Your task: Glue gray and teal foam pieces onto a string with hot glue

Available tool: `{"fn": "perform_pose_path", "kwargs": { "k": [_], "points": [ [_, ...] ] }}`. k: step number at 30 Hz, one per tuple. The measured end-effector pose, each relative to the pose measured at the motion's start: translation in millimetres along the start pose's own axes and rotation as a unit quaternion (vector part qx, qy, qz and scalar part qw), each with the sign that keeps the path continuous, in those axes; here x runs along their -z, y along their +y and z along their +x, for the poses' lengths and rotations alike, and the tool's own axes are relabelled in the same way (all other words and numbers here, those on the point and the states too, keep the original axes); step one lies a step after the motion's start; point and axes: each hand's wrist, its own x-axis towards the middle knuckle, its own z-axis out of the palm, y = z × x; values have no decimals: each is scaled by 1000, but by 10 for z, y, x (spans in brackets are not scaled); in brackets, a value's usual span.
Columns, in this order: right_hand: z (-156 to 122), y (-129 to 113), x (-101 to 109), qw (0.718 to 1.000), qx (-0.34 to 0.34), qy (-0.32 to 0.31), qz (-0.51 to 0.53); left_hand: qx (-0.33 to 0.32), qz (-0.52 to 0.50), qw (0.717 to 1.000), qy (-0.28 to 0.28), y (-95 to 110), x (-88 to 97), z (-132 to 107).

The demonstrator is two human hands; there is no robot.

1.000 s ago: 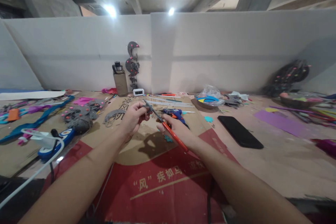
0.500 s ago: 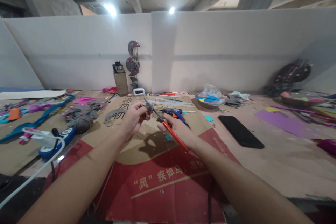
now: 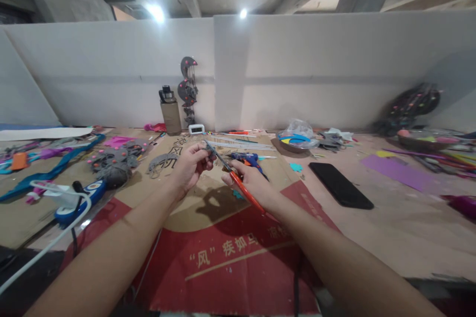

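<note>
Gripping red-handled scissors (image 3: pixel 233 176): right hand (image 3: pixel 248 183), closed | left hand (image 3: pixel 189 165) pinches grey piece (image 3: pixel 210 150) at blade tips, 10 o'clock | risk: fingertips (image 3: pixel 205 155) beside blades may be nicked.

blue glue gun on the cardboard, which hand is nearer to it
Right. The right hand, gripping the red-handled scissors, lies just in front of the blue glue gun, almost against it. The left hand, pinching a small grey piece, is farther off to the gun's left.

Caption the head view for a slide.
Right hand holds red-handled scissors to a small grey piece pinched in the left hand, above printed cardboard, blue glue gun behind.
</note>
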Motion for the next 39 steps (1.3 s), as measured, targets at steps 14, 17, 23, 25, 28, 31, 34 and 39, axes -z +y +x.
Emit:
{"fn": "perform_pose_path", "kwargs": {
  "k": [14,17,23,25,28,31,34,39],
  "points": [
    [3,-57,-3,1000,16,-2,10,19,5,1000,-10,-7,13,10],
    [4,-79,5,1000,0,19,18,24,3,1000,-14,-12,4,4],
    [15,-33,10,999,-5,33,37,21,4,1000,-12,10,-9,-11],
    [15,-26,16,999,-17,26,37,20,0,1000,-11,21,-8,-12],
    [12,-27,29,998,-29,13,56,6,-9,1000,-12,39,8,-7],
    [8,-32,28,997,-22,21,72,-11,-12,1000,-10,54,35,5],
    [13,-34,0,995,-19,47,89,-13,-6,1000,-8,57,51,15],
    [63,-37,-22,965,-27,141,220,14,22,999,-39,25,25,-6]
  ]
}}
